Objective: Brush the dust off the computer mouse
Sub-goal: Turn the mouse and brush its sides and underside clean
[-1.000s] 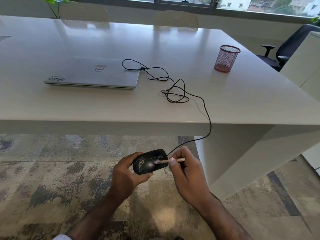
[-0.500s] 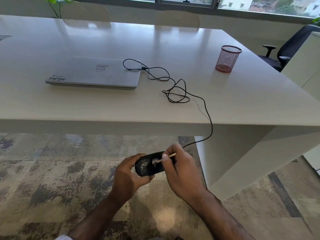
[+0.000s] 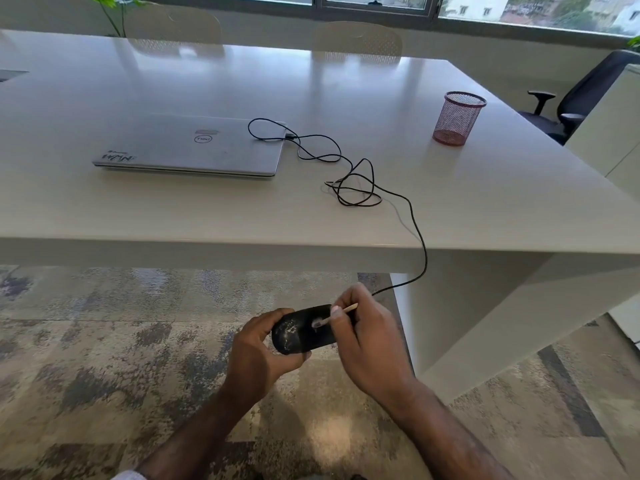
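A black wired computer mouse (image 3: 301, 332) with pale dust streaks on its shell is held in front of the table edge, above the carpet. My left hand (image 3: 258, 355) grips it from the left and below. My right hand (image 3: 367, 341) pinches a small brush (image 3: 334, 315) with a thin wooden handle; its pale bristles touch the top of the mouse near the middle. My right fingers hide the front of the mouse. Its black cable (image 3: 360, 183) runs up over the table edge, coils on the table and reaches the laptop.
A closed silver laptop (image 3: 188, 147) lies on the white table (image 3: 485, 209). A red mesh pen cup (image 3: 457, 117) stands at the right. A black office chair (image 3: 581, 95) is far right, two pale chairs behind the table. Patterned carpet (image 3: 104, 358) below.
My right hand has shifted left over the mouse, carrying the brush tip from the front part toward the middle of the shell. My left hand keeps the same hold.
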`<control>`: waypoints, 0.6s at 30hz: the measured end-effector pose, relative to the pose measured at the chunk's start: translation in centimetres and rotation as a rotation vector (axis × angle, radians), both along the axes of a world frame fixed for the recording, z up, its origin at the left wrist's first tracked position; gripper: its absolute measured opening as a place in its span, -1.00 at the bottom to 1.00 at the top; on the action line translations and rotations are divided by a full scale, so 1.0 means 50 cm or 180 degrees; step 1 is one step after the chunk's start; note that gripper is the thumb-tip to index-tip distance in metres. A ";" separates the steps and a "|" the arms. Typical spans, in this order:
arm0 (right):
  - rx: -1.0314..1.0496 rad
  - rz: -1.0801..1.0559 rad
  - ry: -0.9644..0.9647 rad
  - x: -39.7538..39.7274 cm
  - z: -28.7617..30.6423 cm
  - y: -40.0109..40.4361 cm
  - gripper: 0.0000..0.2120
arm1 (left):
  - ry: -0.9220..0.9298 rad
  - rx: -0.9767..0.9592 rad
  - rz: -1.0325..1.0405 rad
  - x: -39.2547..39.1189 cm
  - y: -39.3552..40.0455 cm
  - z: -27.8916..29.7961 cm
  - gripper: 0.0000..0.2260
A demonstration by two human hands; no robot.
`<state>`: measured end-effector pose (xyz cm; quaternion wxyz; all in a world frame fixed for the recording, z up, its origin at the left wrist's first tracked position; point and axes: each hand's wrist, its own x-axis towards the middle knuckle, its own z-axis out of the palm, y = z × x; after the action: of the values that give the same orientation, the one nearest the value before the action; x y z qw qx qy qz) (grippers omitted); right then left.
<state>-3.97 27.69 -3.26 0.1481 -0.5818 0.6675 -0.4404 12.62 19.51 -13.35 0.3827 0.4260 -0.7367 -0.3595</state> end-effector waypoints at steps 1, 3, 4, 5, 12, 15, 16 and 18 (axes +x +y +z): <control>-0.0058 0.0069 -0.0032 0.009 0.000 0.001 -0.88 | -0.0005 0.0027 -0.0011 -0.001 -0.001 -0.001 -0.38; -0.0171 0.0136 -0.0120 0.018 0.002 0.003 -0.87 | 0.0025 0.0052 -0.0014 -0.001 -0.001 -0.003 -0.37; -0.0236 0.0123 -0.0184 0.017 0.004 0.002 -0.88 | 0.0032 0.0040 -0.0012 -0.001 -0.001 -0.003 -0.37; -0.0303 0.0080 -0.0261 0.013 0.006 0.002 -0.90 | 0.0027 0.0023 -0.0008 -0.002 -0.001 -0.003 -0.36; -0.0310 -0.0575 -0.0233 -0.051 0.005 -0.013 -0.83 | 0.0082 0.0006 -0.0003 0.004 -0.002 -0.011 -0.25; 0.0030 -0.0564 -0.0168 -0.051 -0.010 -0.013 -0.82 | 0.0089 0.0028 -0.0042 0.004 -0.004 -0.014 -0.25; 0.0062 -0.0510 -0.0180 -0.044 -0.014 -0.012 -0.81 | 0.0080 0.0016 -0.0051 0.003 -0.004 -0.013 -0.25; 0.0032 -0.0368 -0.0245 -0.026 -0.017 -0.006 -0.79 | 0.0054 0.0005 -0.0071 0.001 -0.005 -0.011 -0.26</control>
<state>-5.29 27.39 -4.10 0.1508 -0.5242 0.6960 -0.4669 12.68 19.27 -13.89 0.3845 0.4151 -0.7379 -0.3680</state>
